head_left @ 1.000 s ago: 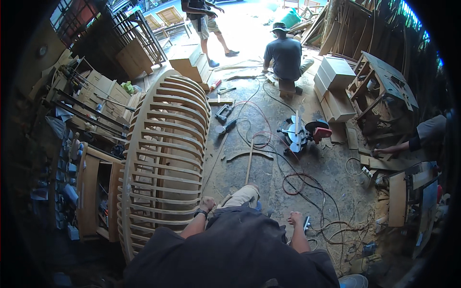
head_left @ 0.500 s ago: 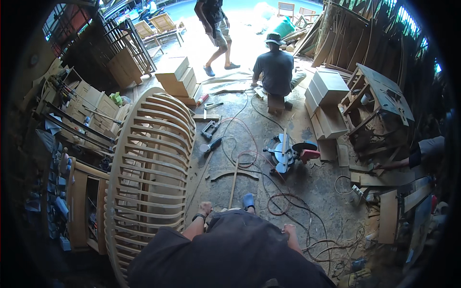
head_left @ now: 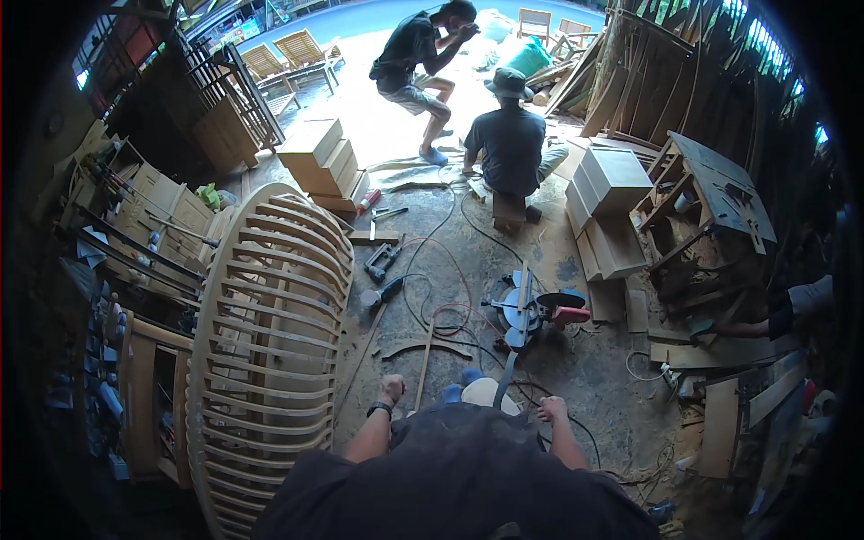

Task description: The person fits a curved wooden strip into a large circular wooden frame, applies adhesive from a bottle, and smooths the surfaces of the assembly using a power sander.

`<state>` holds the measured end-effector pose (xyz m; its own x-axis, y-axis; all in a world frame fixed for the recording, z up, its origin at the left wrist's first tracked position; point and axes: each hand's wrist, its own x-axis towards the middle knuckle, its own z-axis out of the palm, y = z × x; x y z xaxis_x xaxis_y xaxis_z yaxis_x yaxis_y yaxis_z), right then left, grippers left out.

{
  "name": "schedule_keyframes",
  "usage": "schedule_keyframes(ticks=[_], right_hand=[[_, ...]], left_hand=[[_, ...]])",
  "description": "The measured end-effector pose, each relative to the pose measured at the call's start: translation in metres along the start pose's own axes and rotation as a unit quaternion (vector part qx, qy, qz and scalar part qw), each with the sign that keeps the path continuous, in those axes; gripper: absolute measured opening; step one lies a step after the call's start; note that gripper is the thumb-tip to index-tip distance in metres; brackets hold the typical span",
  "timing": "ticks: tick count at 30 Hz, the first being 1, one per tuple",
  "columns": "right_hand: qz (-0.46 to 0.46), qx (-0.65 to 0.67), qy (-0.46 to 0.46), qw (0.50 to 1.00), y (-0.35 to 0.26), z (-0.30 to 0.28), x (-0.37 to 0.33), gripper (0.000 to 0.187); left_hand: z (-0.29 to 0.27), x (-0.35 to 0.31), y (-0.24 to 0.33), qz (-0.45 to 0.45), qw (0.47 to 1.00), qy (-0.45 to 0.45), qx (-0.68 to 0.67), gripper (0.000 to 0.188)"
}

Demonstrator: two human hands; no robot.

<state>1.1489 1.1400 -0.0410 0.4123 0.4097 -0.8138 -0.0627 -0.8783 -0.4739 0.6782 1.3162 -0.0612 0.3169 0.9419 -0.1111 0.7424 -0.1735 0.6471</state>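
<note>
My left hand, with a dark watch at its wrist, is closed in a loose fist beside a thin wooden stick on the floor. Nothing shows in its fingers. My right hand is likewise curled closed, above dark cables, and I see nothing in it. Between the hands, just ahead of my dark shirt, lies a pale rounded wooden piece, partly hidden by my body. A narrow grey strip crosses beside it. Both blue shoes show near it. A curved wooden part rests farther forward.
A large slatted curved wooden frame stands close at left. A mitre saw sits ahead, with cables around it. Drawer units stand at right. One person sits ahead; another crouches behind. A co-worker's arm reaches in at right.
Both my hands have moved forward, away from my body. The pale rounded piece and grey strip have come into view. The walking person now crouches with hands raised to the head.
</note>
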Motion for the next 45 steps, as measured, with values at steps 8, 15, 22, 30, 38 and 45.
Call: schedule_keyframes(ticks=[8,15,22,30,38,45], right_hand=[[0.027,-0.199,-0.08,0.976,-0.061,-0.027,0.075,0.028],[-0.146,-0.182,-0.061,0.971,-0.178,0.007,0.122,0.024],[-0.167,-0.272,-0.14,0.937,-0.205,0.05,0.169,0.02],[-0.184,-0.287,-0.164,0.926,-0.2,0.057,0.185,0.02],[-0.136,-0.311,-0.139,0.93,-0.2,0.031,0.193,0.02],[-0.085,-0.242,-0.125,0.959,-0.191,0.017,0.176,0.021]], left_hand=[[0.003,-0.114,-0.012,-0.446,0.752,0.167,-0.455,0.027],[0.025,-0.139,0.031,-0.431,0.853,0.12,-0.267,0.028],[0.038,-0.091,0.084,-0.353,0.908,0.11,-0.199,0.031],[0.023,-0.079,0.091,-0.445,0.844,0.11,-0.277,0.033],[0.058,-0.111,0.061,-0.303,0.948,-0.045,0.091,0.028],[0.047,-0.081,0.072,-0.183,0.966,-0.071,0.168,0.024]])
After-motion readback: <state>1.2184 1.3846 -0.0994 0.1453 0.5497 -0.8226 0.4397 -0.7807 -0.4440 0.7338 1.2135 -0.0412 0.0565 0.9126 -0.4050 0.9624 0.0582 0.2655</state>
